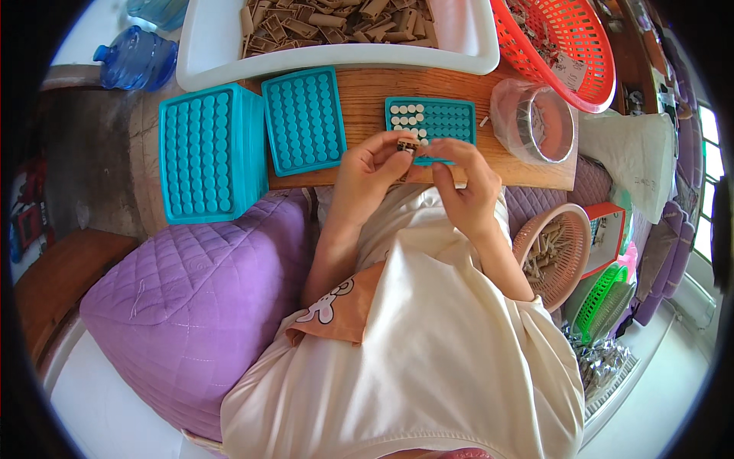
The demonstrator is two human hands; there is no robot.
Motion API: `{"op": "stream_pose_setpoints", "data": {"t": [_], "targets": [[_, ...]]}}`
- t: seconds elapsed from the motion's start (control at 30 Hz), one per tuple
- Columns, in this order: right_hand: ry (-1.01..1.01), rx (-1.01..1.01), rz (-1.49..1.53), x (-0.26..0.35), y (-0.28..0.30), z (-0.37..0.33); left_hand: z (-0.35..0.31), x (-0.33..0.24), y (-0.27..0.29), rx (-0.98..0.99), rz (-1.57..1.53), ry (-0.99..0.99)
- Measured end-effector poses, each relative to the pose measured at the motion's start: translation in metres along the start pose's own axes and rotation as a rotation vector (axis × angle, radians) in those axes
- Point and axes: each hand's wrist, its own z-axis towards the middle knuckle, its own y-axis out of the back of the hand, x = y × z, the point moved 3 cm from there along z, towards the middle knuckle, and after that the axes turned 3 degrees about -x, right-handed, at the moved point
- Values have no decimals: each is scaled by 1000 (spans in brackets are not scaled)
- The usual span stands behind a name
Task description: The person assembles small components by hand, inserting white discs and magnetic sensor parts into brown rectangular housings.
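My left hand (367,176) is closed around a small brown part (407,145) with a shiny, dark end, holding it over the front edge of the table. Just to its right, my right hand (470,182) has thumb and fingers drawn toward the part; what lies between its fingertips, if anything, is too small to make out. Behind both hands lies a teal tray (453,121) of round cups, with several white round pieces (407,119) in its left part. My fingers cover some of that tray's near edge.
Beyond the wooden table (367,92) sits a white tub (336,57) of brown plastic parts. To the left are another teal tray (304,121) and a tall teal stack (200,153). A red basket (589,46), tape-like round container (562,126) and pink basket (585,237) stand right.
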Motion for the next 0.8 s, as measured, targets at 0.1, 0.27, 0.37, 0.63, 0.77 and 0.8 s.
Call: {"op": "stream_pose_setpoints", "data": {"t": [0.1, 0.27, 0.37, 0.63, 0.77, 0.8], "targets": [[-184, -32, -47, -17, 0, -2, 1, -5, 10, -63, -20, -54], [-193, 141, -287, -32, -10, -14, 3, -11, 17, -127, -41, -69], [-130, 118, -349, -31, -13, -14, 3, -9, 16, -95, -54, -64], [-88, 116, -413, -27, -16, -17, 4, -9, 17, -64, -52, -61], [-73, 161, -417, -26, -17, -18, 4, -10, 16, -65, -46, -54], [-86, 168, -411, -27, -17, -19, 5, -9, 16, -63, -46, -53]]}}
